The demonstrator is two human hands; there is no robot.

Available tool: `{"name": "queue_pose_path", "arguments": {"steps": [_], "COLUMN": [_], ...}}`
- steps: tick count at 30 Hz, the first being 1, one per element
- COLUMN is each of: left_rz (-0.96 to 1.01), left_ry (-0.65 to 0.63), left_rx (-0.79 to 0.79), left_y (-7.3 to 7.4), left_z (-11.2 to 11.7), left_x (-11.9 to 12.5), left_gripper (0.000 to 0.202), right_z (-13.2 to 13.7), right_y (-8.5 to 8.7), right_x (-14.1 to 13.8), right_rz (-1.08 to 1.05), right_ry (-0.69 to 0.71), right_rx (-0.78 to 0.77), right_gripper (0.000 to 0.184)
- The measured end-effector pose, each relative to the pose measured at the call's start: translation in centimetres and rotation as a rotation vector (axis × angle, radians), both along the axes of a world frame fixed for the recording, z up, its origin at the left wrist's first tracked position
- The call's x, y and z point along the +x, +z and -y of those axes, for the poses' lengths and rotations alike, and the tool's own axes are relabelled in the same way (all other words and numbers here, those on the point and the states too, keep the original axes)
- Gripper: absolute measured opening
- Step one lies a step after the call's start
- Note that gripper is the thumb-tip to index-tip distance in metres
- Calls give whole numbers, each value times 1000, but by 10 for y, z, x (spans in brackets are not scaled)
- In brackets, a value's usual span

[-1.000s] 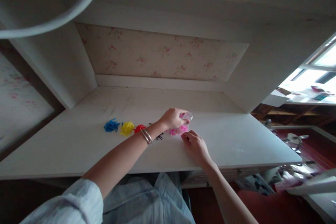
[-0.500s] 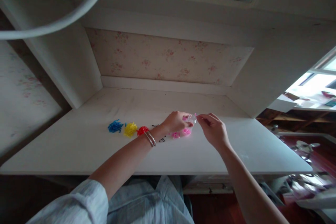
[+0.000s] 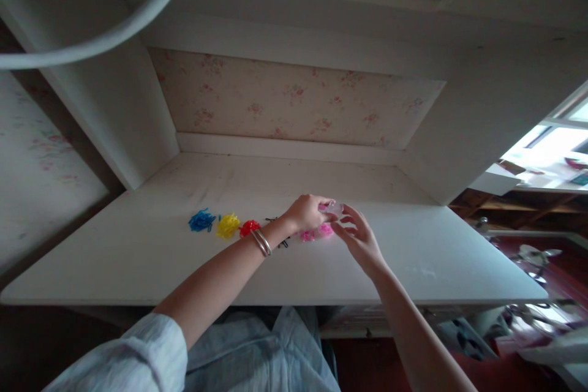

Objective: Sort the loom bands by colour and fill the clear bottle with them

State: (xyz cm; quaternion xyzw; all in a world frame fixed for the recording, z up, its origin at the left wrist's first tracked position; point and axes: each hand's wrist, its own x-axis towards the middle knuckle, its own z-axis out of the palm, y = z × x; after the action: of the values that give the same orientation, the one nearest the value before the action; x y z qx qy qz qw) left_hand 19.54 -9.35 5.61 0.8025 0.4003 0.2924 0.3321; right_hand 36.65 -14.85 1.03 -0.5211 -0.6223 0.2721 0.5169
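Note:
My left hand [image 3: 307, 212] is closed on the top of a small clear plastic bag [image 3: 334, 209], held just above the white desk [image 3: 138, 251]. Pink bits [image 3: 316, 233] lie in a loose heap under it. My right hand [image 3: 358, 239] is right beside the bag, fingers spread, fingertips touching its lower right side. On the left forearm sit two silver bangles [image 3: 261, 241]. Left of the wrist lie small piles of blue bits [image 3: 201, 220], yellow bits [image 3: 228, 225] and red bits [image 3: 248, 228], with a few black bits [image 3: 274, 222] partly behind the wrist.
The desk sits in a white alcove with floral wallpaper [image 3: 294, 101] at the back and a shelf overhead. A thick white cable [image 3: 114, 30] loops across the top. To the right is a drop to a dark red floor [image 3: 542, 269] with cluttered objects.
My right hand rose from the desk to pinch at the bag's top, then dropped slightly and opened its fingers against the bag. The left hand stayed on the bag.

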Motion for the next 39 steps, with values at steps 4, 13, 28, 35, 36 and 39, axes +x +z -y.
{"name": "queue_pose_path", "arguments": {"steps": [4, 13, 28, 35, 36, 39], "left_rz": [2, -198, -688, -650, -623, -525], "left_ry": [-11, 9, -42, 1, 4, 2], "left_rx": [-78, 170, 213, 193, 196, 196], "left_y": [5, -2, -28, -31, -30, -26], "left_z": [0, 3, 26, 23, 22, 18], "left_x": [-2, -29, -24, -25, -26, -29], "left_gripper": [54, 31, 30, 27, 26, 25], "right_z": [-1, -4, 3, 2, 2, 3], "right_y": [-29, -38, -38, -39, -39, -38], "right_x": [-6, -5, -3, -1, -1, -2], "right_rz": [-50, 38, 48, 84, 85, 85], "right_ry": [127, -49, -59, -45, -46, -56], "right_rx": [-157, -159, -151, -174, -170, -164], "right_gripper": [51, 46, 43, 42, 42, 43]}}
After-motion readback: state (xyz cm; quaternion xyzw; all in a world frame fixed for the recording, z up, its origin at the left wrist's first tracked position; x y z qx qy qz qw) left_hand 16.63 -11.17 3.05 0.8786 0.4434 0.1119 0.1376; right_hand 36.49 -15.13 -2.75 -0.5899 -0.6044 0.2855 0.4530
